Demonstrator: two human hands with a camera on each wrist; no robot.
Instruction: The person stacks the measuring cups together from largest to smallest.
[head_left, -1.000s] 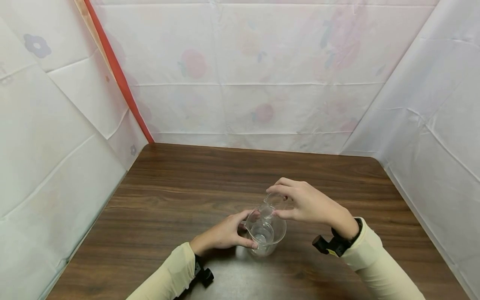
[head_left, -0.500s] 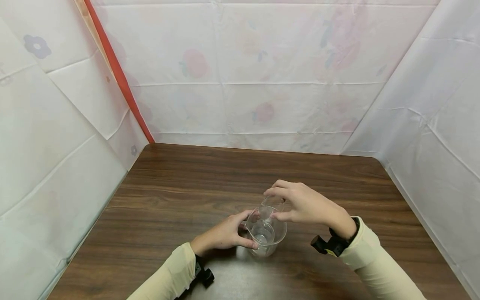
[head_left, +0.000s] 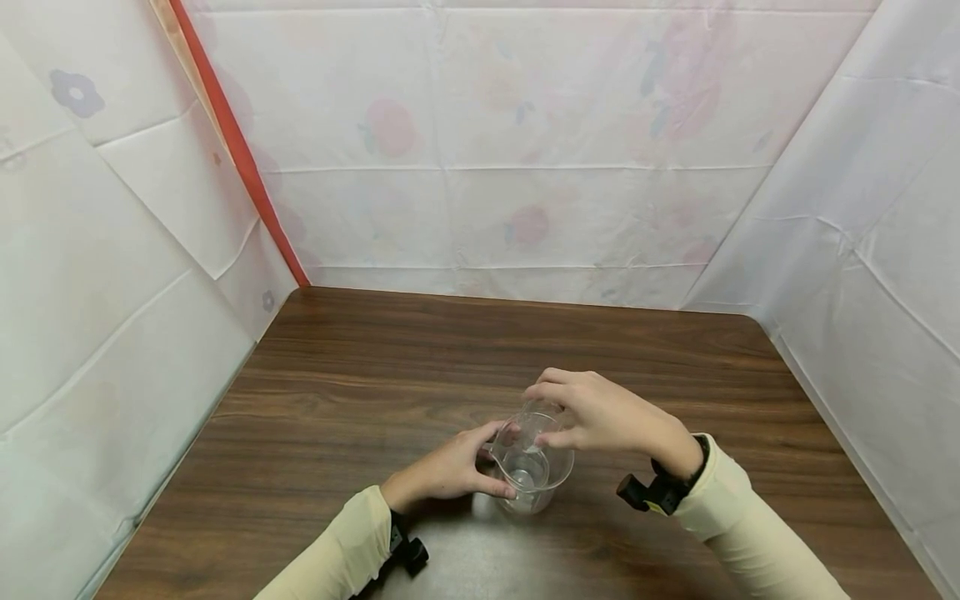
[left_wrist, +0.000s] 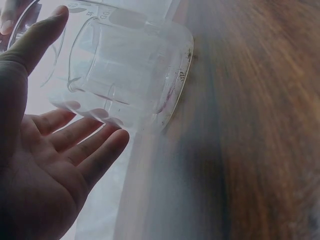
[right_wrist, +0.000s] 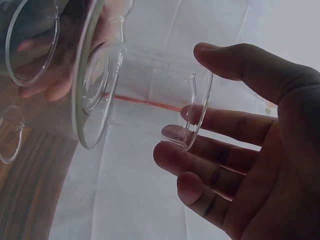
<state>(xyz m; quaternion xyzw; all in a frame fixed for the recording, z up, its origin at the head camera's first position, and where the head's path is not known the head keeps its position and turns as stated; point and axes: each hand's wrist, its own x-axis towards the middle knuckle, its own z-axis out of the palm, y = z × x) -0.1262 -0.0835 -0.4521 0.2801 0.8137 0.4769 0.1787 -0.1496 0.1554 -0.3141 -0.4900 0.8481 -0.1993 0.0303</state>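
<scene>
A large clear glass beaker (head_left: 561,463) with a pouring lip stands on the wooden table. My left hand (head_left: 450,467) holds it from the left, thumb on the near side and fingers on the far side. Inside sits a smaller beaker (left_wrist: 125,65), seen through the wall in the left wrist view. With thumb and fingertips, my right hand (head_left: 603,412) grips another small beaker (right_wrist: 145,82) by its rim. That beaker's base is at the large beaker's mouth, overlapping it in the head and right wrist views.
The dark wood table (head_left: 360,350) spreads around both hands. White patterned sheets (head_left: 480,150) hang behind and at both sides, with a red strip (head_left: 232,142) at the back left corner. Black wrist cameras (head_left: 648,492) sit on both sleeves.
My right hand has moved down and slightly left, bringing its small beaker lower into the large beaker's mouth. The left hand and large beaker have stayed in place.
</scene>
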